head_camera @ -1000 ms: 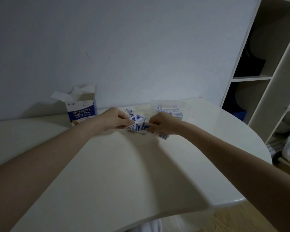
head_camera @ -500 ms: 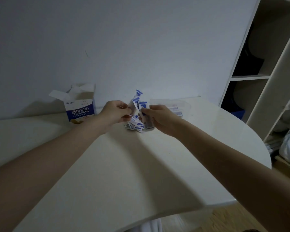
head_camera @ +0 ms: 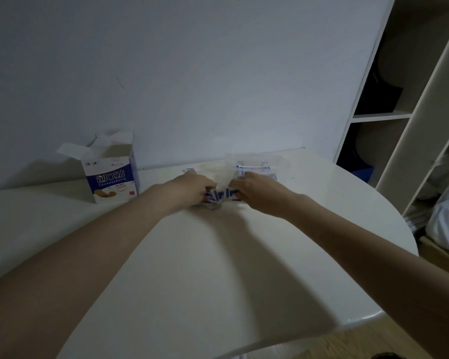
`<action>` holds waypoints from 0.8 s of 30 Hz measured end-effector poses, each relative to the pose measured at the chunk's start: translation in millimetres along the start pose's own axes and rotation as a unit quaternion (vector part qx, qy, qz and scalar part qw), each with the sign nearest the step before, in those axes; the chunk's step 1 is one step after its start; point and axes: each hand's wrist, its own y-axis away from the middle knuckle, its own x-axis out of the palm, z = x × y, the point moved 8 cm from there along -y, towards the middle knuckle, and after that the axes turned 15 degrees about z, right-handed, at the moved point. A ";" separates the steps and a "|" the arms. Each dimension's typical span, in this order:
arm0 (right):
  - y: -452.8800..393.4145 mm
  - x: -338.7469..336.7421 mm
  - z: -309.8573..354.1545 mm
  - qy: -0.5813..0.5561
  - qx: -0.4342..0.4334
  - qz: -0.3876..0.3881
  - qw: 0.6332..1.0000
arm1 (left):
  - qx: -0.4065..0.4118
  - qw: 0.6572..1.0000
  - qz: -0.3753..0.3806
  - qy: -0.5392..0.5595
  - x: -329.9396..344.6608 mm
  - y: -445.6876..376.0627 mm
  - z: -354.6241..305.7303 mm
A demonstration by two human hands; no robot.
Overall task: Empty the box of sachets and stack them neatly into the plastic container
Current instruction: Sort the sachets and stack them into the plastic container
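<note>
the left hand (head_camera: pixel 189 189) and right hand (head_camera: pixel 257 189) pinch a fanned bundle of blue-and-white paper sachets (head_camera: pixel 222 196) between them; loosely squared, some could slip before reaching the clear plastic container (head_camera: pixel 257 161).

Room around my work spot: white table, bare wall, open shelving.

I see a white table (head_camera: pixel 218 281) with a rounded edge, pushed against a plain pale wall (head_camera: pixel 192 73) that carries a faint short scratch mark (head_camera: pixel 120 82). To the right stands a white shelving unit (head_camera: pixel 410 141) with open compartments; a dark shape fills the upper one, too dim for me to identify, and something blue (head_camera: pixel 362 172) sits low in the one beneath. Wood flooring (head_camera: pixel 347 345) shows past the table's near edge.
</note>
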 end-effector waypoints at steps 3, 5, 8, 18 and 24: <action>-2.4 22.3 -2.5 -0.038 -0.021 0.051 0.998 | -0.001 0.999 0.041 -0.020 6.8 -6.4 0.7; -3.4 28.0 -7.4 -0.092 -0.001 0.056 0.994 | -0.010 0.999 0.043 -0.014 3.6 -5.8 3.5; -2.4 17.8 -20.6 -0.241 0.056 0.017 0.969 | -0.030 0.998 -0.042 0.033 -19.2 0.7 11.1; -13.0 -5.0 -12.8 -0.503 0.094 -0.069 0.856 | 0.083 0.841 -0.034 0.533 -24.3 22.8 1.4; 5.8 -4.8 -45.5 -0.500 0.151 -0.111 0.846 | 0.003 0.996 0.003 0.084 -3.5 9.6 3.7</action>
